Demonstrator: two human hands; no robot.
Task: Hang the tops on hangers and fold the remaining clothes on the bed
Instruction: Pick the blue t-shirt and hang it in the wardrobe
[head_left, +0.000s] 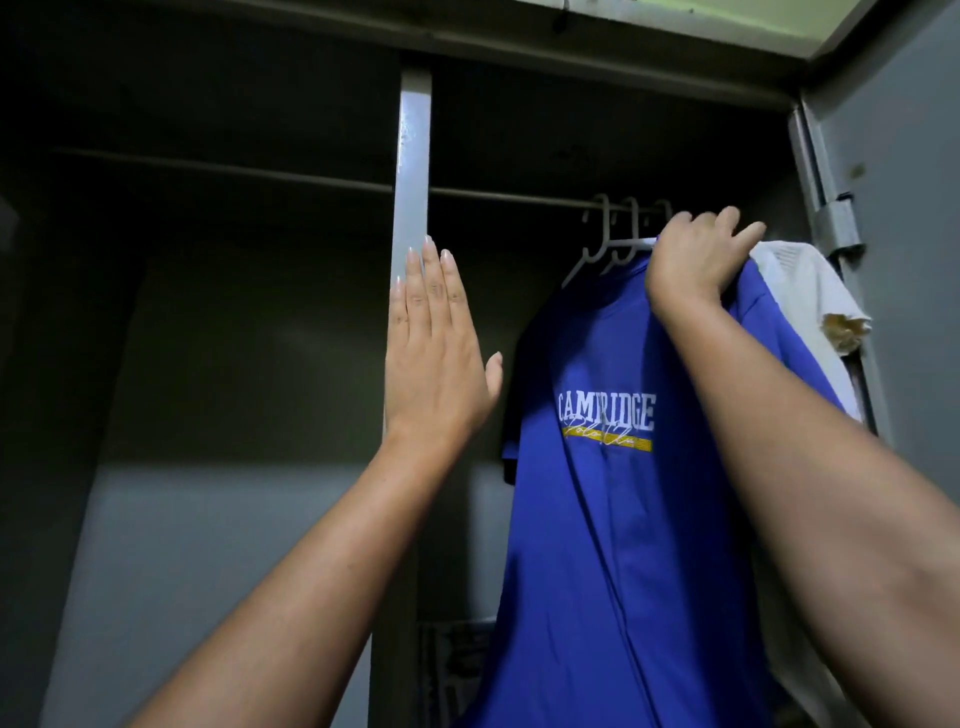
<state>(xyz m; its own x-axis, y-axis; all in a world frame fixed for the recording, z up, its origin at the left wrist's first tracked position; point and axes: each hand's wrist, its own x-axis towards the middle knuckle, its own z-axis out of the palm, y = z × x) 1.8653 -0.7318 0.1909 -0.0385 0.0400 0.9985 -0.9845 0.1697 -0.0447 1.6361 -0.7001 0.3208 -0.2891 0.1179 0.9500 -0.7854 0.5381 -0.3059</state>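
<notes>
The left hand (434, 338) is flat with straight fingers, left of the blue top (623, 493), holding nothing. The right hand (693, 260) grips this top at its shoulder, just under the rail (493, 196). I think the hook should sit fully over the rail before release. The wardrobe (413, 156) holds also white hangers (605, 244) and a white garment (810, 296) behind the top.

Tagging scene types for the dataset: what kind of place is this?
Most likely the inside of a metal wardrobe or closet: a hanging rail carries white plastic hangers, the right hand holds up a blue Cambridge T-shirt, and the left hand lies flat against the grey centre post.
</notes>
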